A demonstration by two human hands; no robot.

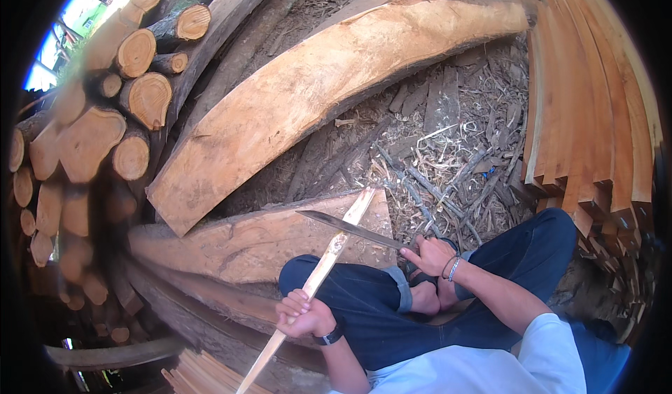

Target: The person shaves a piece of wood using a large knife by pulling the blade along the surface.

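Note:
My left hand (305,315) is wrapped round the lower part of a long pale wooden stick (325,262), which slants up and away to the right. Closed on the handle of a long dark-bladed knife (350,229) is my right hand (428,256). The blade points left and crosses the upper part of the stick, seemingly touching it. Beneath the stick's far end lies a flat sawn slab (245,243). My fingers hide most of the knife's handle.
A large curved slab (336,65) stretches across the far side. Cut logs (150,99) are stacked at the left, sawn boards (588,93) at the right. Shavings and bark (448,142) litter the ground ahead. More thin strips (210,373) lie at the lower left.

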